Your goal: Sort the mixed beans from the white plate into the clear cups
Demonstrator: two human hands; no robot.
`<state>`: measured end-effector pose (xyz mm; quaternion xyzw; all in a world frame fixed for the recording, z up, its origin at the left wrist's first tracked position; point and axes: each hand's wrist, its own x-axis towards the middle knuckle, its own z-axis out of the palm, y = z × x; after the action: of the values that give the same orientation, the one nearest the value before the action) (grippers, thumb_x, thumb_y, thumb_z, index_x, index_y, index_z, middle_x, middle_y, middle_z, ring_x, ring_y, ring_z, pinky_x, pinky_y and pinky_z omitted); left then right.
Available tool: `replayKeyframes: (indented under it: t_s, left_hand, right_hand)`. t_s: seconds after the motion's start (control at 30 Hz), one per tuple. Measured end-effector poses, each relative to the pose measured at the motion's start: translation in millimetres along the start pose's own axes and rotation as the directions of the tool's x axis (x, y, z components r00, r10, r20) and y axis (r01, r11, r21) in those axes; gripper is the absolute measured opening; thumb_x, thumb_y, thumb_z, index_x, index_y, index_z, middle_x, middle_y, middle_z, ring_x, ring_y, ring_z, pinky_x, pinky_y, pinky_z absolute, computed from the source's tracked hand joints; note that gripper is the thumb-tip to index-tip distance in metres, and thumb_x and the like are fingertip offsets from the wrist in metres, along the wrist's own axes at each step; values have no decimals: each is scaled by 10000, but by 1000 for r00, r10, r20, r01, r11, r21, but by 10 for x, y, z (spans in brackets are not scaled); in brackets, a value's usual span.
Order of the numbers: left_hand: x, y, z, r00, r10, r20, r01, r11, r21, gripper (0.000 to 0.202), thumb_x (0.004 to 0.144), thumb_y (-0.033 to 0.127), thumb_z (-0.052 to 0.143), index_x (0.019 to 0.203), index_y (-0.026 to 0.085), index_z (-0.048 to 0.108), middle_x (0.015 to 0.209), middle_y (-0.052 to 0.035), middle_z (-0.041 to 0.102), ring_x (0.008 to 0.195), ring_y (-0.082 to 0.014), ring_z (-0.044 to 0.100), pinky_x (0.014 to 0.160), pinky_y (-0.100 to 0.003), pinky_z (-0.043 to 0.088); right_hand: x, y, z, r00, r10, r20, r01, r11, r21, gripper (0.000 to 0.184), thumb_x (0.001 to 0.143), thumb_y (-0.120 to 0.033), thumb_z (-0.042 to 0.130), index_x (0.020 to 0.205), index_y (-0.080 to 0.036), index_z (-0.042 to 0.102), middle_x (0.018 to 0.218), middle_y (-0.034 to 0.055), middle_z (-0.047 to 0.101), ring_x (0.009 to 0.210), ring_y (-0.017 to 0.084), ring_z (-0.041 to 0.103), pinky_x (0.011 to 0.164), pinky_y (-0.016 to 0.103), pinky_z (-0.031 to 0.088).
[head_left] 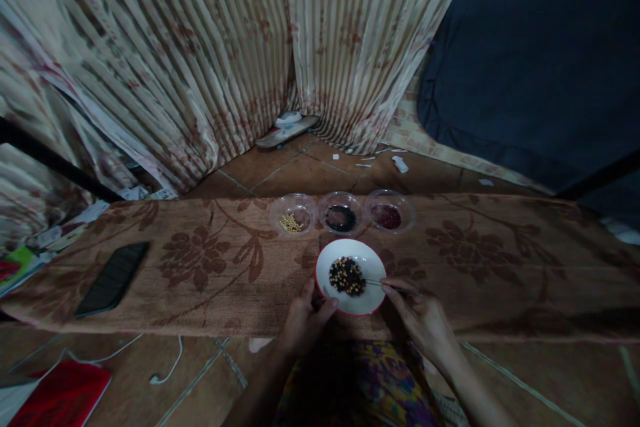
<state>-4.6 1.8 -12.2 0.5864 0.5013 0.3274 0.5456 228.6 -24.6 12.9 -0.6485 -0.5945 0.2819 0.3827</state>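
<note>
A white plate with a red rim (373, 260) lies on a brown flowered cloth and carries a heap of mixed dark and yellow beans (347, 275). My left hand (306, 320) grips the plate's near left edge, thumb on the rim. My right hand (419, 315) pinches thin metal tweezers (383, 284) whose tips reach the right side of the heap. Beyond the plate stand three clear small bowls: one with yellow beans (292, 217), one with black beans (341, 214), one with red beans (388, 212).
A black phone (113, 278) lies on the cloth (500, 260) at the left. Striped curtains (200, 60) hang behind, a sandal (286, 130) beneath them. A red book (63, 395) and a white cable (167, 363) lie on the tiled floor.
</note>
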Motion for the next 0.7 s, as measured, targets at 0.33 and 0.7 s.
replayKeyframes:
  t_s: [0.33, 0.7]
  left_hand:
    - [-12, 0, 17, 1000, -2, 9, 2, 999, -36, 487, 846, 357, 592, 1292, 197, 481, 1102, -30, 706, 1003, -206, 648, 911, -289, 488]
    - [-17, 14, 22, 1000, -18, -24, 17, 1000, -13, 490, 821, 358, 610, 1273, 195, 515, 1028, -18, 729, 946, -203, 661, 873, -290, 497]
  right_hand:
    - [-22, 38, 11, 999, -36, -16, 36, 999, -5, 292, 886, -434, 521, 957, -225, 711, 999, 73, 719, 954, 233, 676, 804, 331, 547]
    - [-25, 10, 42, 999, -19, -46, 21, 999, 40, 309, 872, -453, 532, 955, -218, 715, 990, 82, 719, 924, 236, 677, 806, 351, 547]
